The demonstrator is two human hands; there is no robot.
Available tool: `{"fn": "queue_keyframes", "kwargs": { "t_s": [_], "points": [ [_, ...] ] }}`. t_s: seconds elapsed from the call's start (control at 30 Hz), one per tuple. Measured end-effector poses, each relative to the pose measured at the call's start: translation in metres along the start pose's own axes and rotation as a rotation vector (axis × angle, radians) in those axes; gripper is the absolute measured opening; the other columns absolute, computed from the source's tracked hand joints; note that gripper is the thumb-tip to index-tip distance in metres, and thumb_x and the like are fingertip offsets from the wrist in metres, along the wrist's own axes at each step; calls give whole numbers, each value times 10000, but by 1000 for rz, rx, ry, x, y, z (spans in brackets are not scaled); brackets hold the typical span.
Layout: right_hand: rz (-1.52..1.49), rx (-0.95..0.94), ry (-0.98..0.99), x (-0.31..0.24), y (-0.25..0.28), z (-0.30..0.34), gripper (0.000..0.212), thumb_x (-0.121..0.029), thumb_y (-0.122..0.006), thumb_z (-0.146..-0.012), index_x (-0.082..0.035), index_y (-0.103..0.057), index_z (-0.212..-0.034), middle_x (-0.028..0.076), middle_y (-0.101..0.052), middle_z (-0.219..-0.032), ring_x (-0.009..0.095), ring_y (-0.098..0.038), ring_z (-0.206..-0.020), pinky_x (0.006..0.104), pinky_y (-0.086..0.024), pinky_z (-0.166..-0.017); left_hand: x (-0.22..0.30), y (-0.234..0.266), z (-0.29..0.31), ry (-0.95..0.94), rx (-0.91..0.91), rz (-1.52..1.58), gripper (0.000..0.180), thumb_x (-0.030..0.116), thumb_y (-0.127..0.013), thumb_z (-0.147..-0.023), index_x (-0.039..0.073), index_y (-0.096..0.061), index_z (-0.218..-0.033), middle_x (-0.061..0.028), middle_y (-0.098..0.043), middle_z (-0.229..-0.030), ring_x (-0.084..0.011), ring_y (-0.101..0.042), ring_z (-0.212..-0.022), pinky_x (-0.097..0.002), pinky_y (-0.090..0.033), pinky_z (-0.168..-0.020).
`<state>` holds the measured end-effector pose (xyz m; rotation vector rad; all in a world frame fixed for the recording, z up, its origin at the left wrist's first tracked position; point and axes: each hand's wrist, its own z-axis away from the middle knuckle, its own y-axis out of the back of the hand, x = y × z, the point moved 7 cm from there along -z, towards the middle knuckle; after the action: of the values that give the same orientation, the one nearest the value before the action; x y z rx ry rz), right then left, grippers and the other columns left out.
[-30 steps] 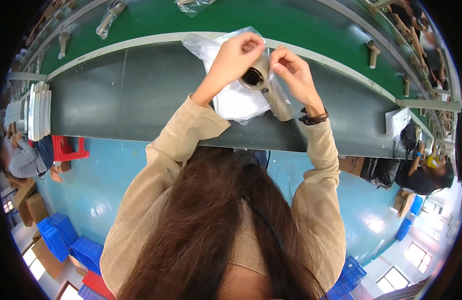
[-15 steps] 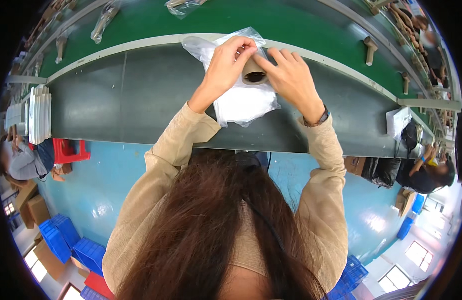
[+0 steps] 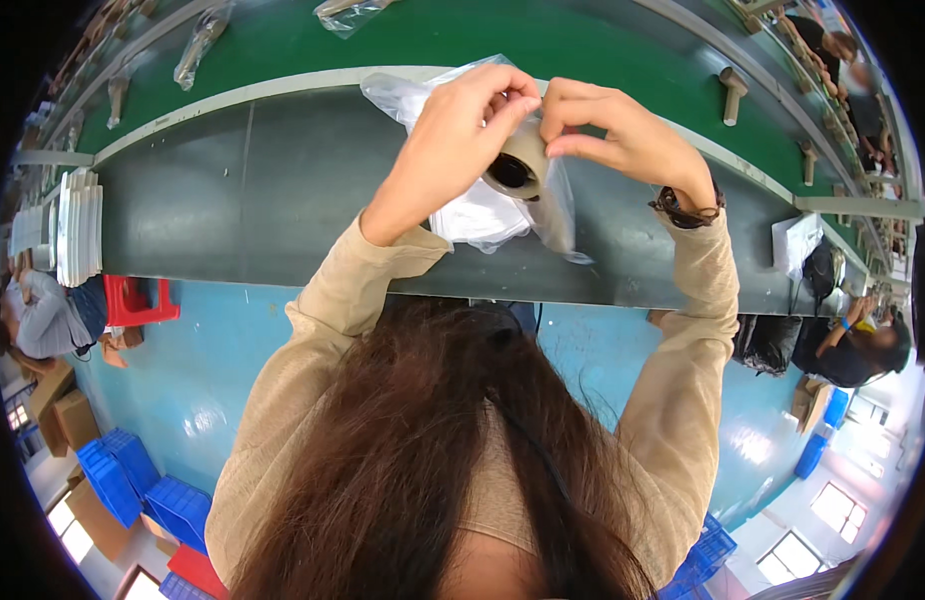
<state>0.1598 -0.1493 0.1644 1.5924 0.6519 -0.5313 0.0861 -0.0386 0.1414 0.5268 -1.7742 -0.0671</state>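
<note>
A beige hair dryer [image 3: 526, 152], its round dark opening turned toward me, lies above a pile of clear plastic bags [image 3: 473, 220] on the dark bench. One clear plastic bag [image 3: 556, 215] hangs along the dryer's right side. My left hand [image 3: 463, 125] is closed in a pinch at the dryer's upper left, on thin film. On the other side my right hand [image 3: 628, 130] has thumb and fingers bent together on the bag's edge, close to the left fingertips. The dryer's far part is hidden behind my hands.
Beyond the bench runs a green conveyor [image 3: 543, 40] carrying bagged dryers [image 3: 203, 45] and a bare dryer [image 3: 733, 95]. A white stack [image 3: 80, 230] stands at the bench's left end. A white packet [image 3: 798, 245] lies at the right. Other people sit at both sides.
My right hand has lifted off the dryer and moved right, drawing clear film along its side. My left hand has shifted slightly right. The items on the conveyor have drifted left.
</note>
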Motion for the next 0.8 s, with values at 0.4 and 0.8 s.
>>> {"fn": "queue_keyframes", "kwargs": {
  "t_s": [0.4, 0.8],
  "points": [
    [-561, 343, -139, 90, -88, 2, 83, -99, -573, -939, -17, -576, -948, 35, -535, -944, 129, -508, -880, 282, -430, -791, -80, -5, 35, 95, -123, 356, 448, 82, -697, -823, 41, -551, -1245, -53, -630, -1126, -139, -580, -1082, -299, -433, -972],
    [-369, 330, -121, 92, -79, 20, 79, -36, -684, -819, 7, -677, -885, 43, -596, -865, 149, -551, -839, 272, -431, -751, -133, -25, 32, 193, -33, 332, 360, 34, -760, -755, 10, -592, -1072, -59, -676, -966, -124, -638, -952, -269, -482, -887]
  ]
}}
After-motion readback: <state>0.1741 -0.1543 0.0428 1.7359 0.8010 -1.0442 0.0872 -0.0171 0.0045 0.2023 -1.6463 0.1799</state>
